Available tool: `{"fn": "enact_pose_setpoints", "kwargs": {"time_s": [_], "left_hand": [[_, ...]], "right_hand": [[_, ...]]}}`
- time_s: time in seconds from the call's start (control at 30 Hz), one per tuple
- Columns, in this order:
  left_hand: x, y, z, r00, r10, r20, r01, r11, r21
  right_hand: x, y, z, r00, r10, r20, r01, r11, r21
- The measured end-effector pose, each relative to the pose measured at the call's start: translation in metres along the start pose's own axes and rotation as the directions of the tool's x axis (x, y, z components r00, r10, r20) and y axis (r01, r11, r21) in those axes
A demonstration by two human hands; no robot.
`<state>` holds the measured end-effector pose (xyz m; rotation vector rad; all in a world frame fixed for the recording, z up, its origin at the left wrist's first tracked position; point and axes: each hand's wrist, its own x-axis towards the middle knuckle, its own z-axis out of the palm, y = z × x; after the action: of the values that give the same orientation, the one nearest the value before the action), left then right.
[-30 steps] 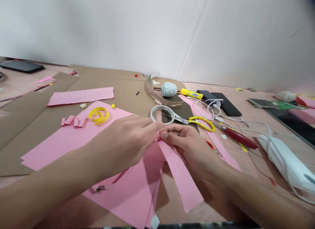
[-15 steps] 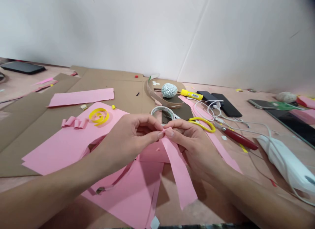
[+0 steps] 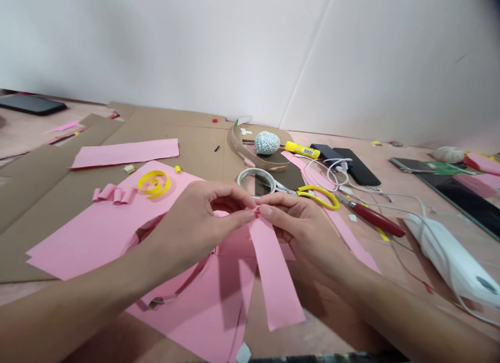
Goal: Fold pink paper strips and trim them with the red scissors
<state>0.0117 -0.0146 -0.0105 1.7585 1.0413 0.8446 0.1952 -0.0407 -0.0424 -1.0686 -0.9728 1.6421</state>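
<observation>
Left to right: pink paper curls and a yellow paper coil rest on a pink paper sheet, lying clear of the hands. The left hand and right hand meet almost closed, their fingertips pinching the curled top end of a pink paper strip, so the strip hangs from that grip over the sheet. Yellow-handled scissors and a tape roll lie just beyond the fingers, within easy reach.

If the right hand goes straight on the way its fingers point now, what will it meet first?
The right hand meets first the pink paper strip it pinches; just beyond are the left hand's fingertips, though depth is unclear here.
</observation>
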Motion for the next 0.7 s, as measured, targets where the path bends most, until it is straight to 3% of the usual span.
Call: {"fn": "enact_pose_setpoints", "kwargs": {"time_s": [0.23,0.33,0.57,0.7], "left_hand": [[0.0032,0.0016,-0.0044,0.995,-0.064,0.079,0.071,0.993,-0.092],[0.0016,0.0009,-0.0045,0.998,-0.049,0.051,0.053,0.995,-0.086],[0.0018,-0.0038,-0.0032,0.999,-0.033,0.035,0.035,0.997,-0.066],[0.0047,-0.0050,-0.0084,0.986,-0.027,0.167,0.047,0.992,-0.114]], "right_hand": [[-0.0006,0.0001,-0.0025,0.995,-0.099,-0.006,0.099,0.993,-0.070],[-0.0003,0.0004,-0.0034,0.996,-0.094,-0.002,0.094,0.993,-0.070],[-0.0010,0.0004,-0.0018,1.000,-0.006,-0.023,0.007,0.999,0.040],[-0.0018,-0.0050,-0.0034,0.996,0.062,0.065,-0.069,0.991,0.117]]}}
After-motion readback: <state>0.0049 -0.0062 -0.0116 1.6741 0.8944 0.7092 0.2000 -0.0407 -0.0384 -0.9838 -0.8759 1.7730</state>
